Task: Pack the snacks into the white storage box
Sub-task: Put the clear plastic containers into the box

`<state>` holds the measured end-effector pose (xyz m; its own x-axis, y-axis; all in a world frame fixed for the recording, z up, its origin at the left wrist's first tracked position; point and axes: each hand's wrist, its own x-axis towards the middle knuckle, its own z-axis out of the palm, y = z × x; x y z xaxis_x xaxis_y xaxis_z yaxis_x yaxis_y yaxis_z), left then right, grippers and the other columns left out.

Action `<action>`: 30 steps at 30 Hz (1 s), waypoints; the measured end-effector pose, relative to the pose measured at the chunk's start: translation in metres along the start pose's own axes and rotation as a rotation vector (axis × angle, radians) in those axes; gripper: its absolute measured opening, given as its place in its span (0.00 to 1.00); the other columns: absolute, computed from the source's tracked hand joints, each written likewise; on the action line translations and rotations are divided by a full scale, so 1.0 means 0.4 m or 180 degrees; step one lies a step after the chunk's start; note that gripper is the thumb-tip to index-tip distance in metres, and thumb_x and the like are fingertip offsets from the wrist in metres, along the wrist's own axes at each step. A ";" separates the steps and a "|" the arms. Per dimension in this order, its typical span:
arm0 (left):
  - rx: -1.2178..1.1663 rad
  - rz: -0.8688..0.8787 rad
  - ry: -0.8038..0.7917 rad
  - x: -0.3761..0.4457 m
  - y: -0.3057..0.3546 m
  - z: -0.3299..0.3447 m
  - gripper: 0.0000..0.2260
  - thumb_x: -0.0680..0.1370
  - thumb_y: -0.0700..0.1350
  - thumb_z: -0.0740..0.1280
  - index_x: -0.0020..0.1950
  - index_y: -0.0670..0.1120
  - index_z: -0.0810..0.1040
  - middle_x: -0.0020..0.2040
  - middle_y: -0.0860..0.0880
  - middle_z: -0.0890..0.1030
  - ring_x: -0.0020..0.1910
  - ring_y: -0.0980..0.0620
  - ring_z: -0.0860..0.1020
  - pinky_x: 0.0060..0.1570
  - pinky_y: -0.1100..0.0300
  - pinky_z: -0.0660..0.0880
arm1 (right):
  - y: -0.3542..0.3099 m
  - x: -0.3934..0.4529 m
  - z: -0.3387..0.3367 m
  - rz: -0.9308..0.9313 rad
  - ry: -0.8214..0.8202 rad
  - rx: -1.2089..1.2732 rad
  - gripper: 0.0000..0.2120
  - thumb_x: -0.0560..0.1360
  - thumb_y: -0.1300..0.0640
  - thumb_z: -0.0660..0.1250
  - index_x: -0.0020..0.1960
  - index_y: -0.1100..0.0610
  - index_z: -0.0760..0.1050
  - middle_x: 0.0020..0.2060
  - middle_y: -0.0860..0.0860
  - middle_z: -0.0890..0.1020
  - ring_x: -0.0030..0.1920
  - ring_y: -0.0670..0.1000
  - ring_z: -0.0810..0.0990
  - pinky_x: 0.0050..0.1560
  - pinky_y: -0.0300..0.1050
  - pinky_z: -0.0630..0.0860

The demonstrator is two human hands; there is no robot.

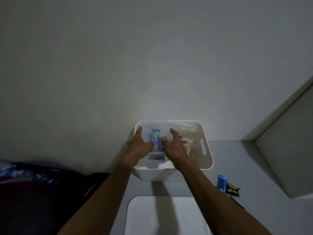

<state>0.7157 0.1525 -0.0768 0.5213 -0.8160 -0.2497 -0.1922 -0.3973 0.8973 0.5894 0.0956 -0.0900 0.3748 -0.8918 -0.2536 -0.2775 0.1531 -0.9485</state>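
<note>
A white storage box [205,150] is seen on a grey surface [237,158] against a pale wall [152,56], with a slot handle in its right wall. Within its left half a clear inner container [144,164] is held between both hands. The left hand [138,146] is placed on the container's left side, fingers reaching toward 12 o'clock, thumb curled inward; the right hand [175,148] is set against its right side, fingers curved over the edge. Both hands are grasping the container.

Inside the container a blue snack bar [156,141] is laid with its long axis running from 12 to 6 o'clock, slightly tilted, its printed end pointing toward 12. Clear wrapped items [186,133] are seen in the box's right half, blurred.

At 4 o'clock from the box, well apart on the grey surface, a second blue bar [222,183] is lying beside a dark snack packet [234,192]. A white lid [166,216] is lying at 6 o'clock. Dark fabric [42,192] is seen at 8 o'clock.
</note>
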 end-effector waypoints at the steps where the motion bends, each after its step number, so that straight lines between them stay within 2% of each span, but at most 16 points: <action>1: 0.0047 -0.0047 -0.0038 0.016 -0.017 0.006 0.32 0.74 0.40 0.73 0.74 0.48 0.62 0.64 0.53 0.71 0.57 0.54 0.71 0.53 0.61 0.72 | 0.016 0.018 0.003 0.0101 -0.0059 0.0019 0.25 0.82 0.57 0.62 0.76 0.52 0.58 0.64 0.49 0.71 0.58 0.51 0.75 0.61 0.52 0.78; 4: 0.0096 -0.0371 -0.0196 0.062 -0.074 0.027 0.34 0.74 0.41 0.73 0.75 0.48 0.60 0.67 0.50 0.70 0.59 0.51 0.71 0.62 0.51 0.73 | 0.065 0.069 0.016 0.0360 -0.0123 -0.0113 0.24 0.81 0.58 0.63 0.74 0.53 0.59 0.67 0.53 0.72 0.62 0.54 0.75 0.63 0.58 0.77; 6: 0.0095 -0.0622 -0.0177 0.090 -0.111 0.038 0.40 0.72 0.41 0.75 0.78 0.47 0.55 0.72 0.47 0.67 0.64 0.46 0.71 0.64 0.45 0.73 | 0.093 0.097 0.026 0.0581 -0.0181 -0.0097 0.27 0.80 0.59 0.64 0.75 0.53 0.58 0.68 0.55 0.72 0.63 0.56 0.76 0.61 0.59 0.77; 8: 0.0054 -0.0719 -0.0212 0.116 -0.139 0.048 0.42 0.72 0.40 0.75 0.78 0.47 0.52 0.73 0.45 0.66 0.67 0.44 0.70 0.63 0.46 0.74 | 0.117 0.121 0.035 0.0726 -0.0259 -0.0064 0.29 0.79 0.61 0.66 0.75 0.53 0.57 0.67 0.57 0.72 0.61 0.57 0.77 0.59 0.59 0.79; 11: 0.0188 -0.0756 -0.0302 0.139 -0.167 0.066 0.39 0.74 0.38 0.72 0.78 0.46 0.53 0.70 0.43 0.68 0.61 0.47 0.72 0.59 0.50 0.75 | 0.149 0.153 0.049 0.0838 -0.0290 -0.0086 0.30 0.78 0.61 0.67 0.75 0.53 0.57 0.66 0.56 0.73 0.62 0.57 0.77 0.59 0.59 0.79; 14: 0.0670 -0.0818 -0.0298 0.168 -0.199 0.079 0.39 0.75 0.39 0.70 0.79 0.47 0.49 0.72 0.40 0.68 0.66 0.42 0.72 0.62 0.50 0.72 | 0.172 0.178 0.058 0.0805 -0.0409 -0.0282 0.33 0.76 0.63 0.69 0.74 0.54 0.56 0.64 0.57 0.74 0.61 0.57 0.77 0.58 0.58 0.79; 16: 0.0413 -0.0755 -0.0527 0.173 -0.199 0.087 0.28 0.79 0.47 0.65 0.76 0.46 0.59 0.65 0.40 0.74 0.61 0.42 0.75 0.56 0.52 0.75 | 0.178 0.191 0.057 0.0746 -0.0499 -0.0509 0.30 0.73 0.66 0.71 0.70 0.57 0.60 0.61 0.59 0.75 0.60 0.58 0.78 0.59 0.58 0.79; 17: 0.0262 -0.0670 -0.0592 0.174 -0.183 0.092 0.21 0.81 0.53 0.59 0.71 0.45 0.66 0.59 0.41 0.77 0.55 0.44 0.77 0.49 0.53 0.77 | 0.183 0.200 0.057 0.0644 -0.0531 -0.0647 0.24 0.72 0.68 0.72 0.63 0.57 0.66 0.59 0.60 0.76 0.59 0.59 0.78 0.59 0.59 0.79; 18: -0.0046 -0.0655 -0.0502 0.178 -0.178 0.101 0.20 0.83 0.57 0.53 0.65 0.45 0.71 0.53 0.42 0.79 0.51 0.45 0.78 0.43 0.55 0.77 | 0.187 0.205 0.057 0.0538 -0.0572 -0.0756 0.20 0.70 0.70 0.72 0.53 0.55 0.68 0.55 0.61 0.77 0.58 0.60 0.79 0.59 0.59 0.79; 19: -0.0349 -0.0600 -0.0375 0.191 -0.190 0.110 0.22 0.83 0.58 0.49 0.61 0.45 0.74 0.51 0.43 0.80 0.48 0.46 0.78 0.40 0.55 0.77 | 0.192 0.210 0.058 0.0469 -0.0575 -0.0788 0.20 0.69 0.71 0.73 0.49 0.54 0.68 0.55 0.63 0.77 0.57 0.61 0.79 0.59 0.59 0.78; 21: -0.0563 -0.0549 -0.0305 0.198 -0.199 0.117 0.22 0.83 0.59 0.48 0.58 0.46 0.75 0.52 0.42 0.79 0.48 0.47 0.79 0.40 0.55 0.77 | 0.199 0.214 0.063 0.0460 -0.0559 -0.0823 0.27 0.69 0.67 0.75 0.61 0.57 0.65 0.59 0.61 0.76 0.60 0.59 0.78 0.61 0.58 0.77; 23: -0.0440 -0.0411 -0.0175 0.201 -0.207 0.125 0.24 0.83 0.59 0.48 0.63 0.44 0.73 0.56 0.39 0.78 0.50 0.46 0.78 0.43 0.54 0.77 | 0.236 0.231 0.069 0.0367 -0.0615 -0.0742 0.35 0.70 0.62 0.76 0.70 0.62 0.59 0.60 0.59 0.75 0.61 0.57 0.77 0.63 0.56 0.77; 26: -0.0462 -0.0482 -0.0226 0.199 -0.214 0.124 0.23 0.83 0.58 0.47 0.58 0.46 0.75 0.54 0.41 0.79 0.50 0.46 0.78 0.44 0.53 0.76 | 0.249 0.238 0.076 0.0287 -0.0658 -0.0814 0.37 0.69 0.52 0.75 0.70 0.60 0.61 0.61 0.56 0.75 0.61 0.54 0.77 0.64 0.54 0.76; 27: -0.0474 -0.0545 -0.0273 0.194 -0.208 0.119 0.22 0.83 0.58 0.47 0.59 0.46 0.75 0.56 0.40 0.79 0.50 0.46 0.78 0.44 0.53 0.76 | 0.239 0.234 0.072 0.0218 -0.0686 -0.0884 0.34 0.70 0.52 0.75 0.69 0.59 0.62 0.61 0.55 0.74 0.61 0.53 0.76 0.64 0.54 0.76; 30: 0.0175 -0.0590 -0.0319 0.187 -0.191 0.097 0.23 0.82 0.56 0.55 0.73 0.43 0.66 0.69 0.39 0.72 0.60 0.43 0.76 0.48 0.52 0.77 | 0.203 0.213 0.057 0.0262 -0.0758 -0.1157 0.32 0.71 0.54 0.74 0.69 0.56 0.62 0.61 0.54 0.74 0.60 0.53 0.76 0.64 0.54 0.76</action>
<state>0.7369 0.1056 -0.1781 0.4671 -0.7636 -0.4459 -0.1473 -0.5644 0.8122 0.6190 0.0419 -0.1931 0.5200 -0.7534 -0.4024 -0.5920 0.0217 -0.8056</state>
